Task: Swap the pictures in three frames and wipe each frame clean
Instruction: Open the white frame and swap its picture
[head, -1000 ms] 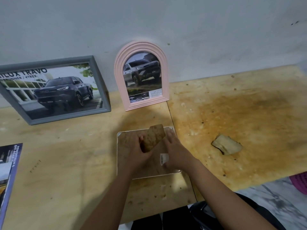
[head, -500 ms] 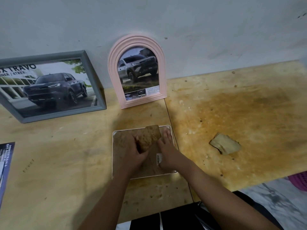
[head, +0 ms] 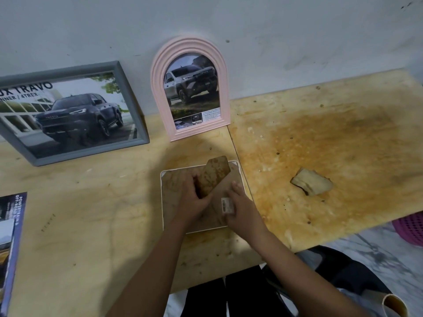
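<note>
White-rimmed square frame (head: pixel 170 186): face down, near centre of wooden desk (head: pixel 91 225). Left hand (head: pixel 194 200): grip curled round the frame's brown cardboard stand flap (head: pixel 215 172). Right hand (head: pixel 240 209): grip loose, fingers flat on backing. Beige folded cloth (head: pixel 311 181): right, well apart.

Dim, flat indoor light, with a cool grey cast on the wall (head: pixel 297 30) across the top. The right half of the table (head: pixel 343 133) is the brightest part. A broad soft shadow covers its centre and lower middle, around the arms. The picture in the grey frame (head: pixel 131 106) at upper left looks slightly washed out. The left hand (head: pixel 194 200), the cardboard flap (head: pixel 215 177) it grips and the right hand (head: pixel 242 207) are slightly smeared. Straight edges bow toward the corners, and the brochure (head: pixel 11 243) at the left edge is stretched and soft.
</note>
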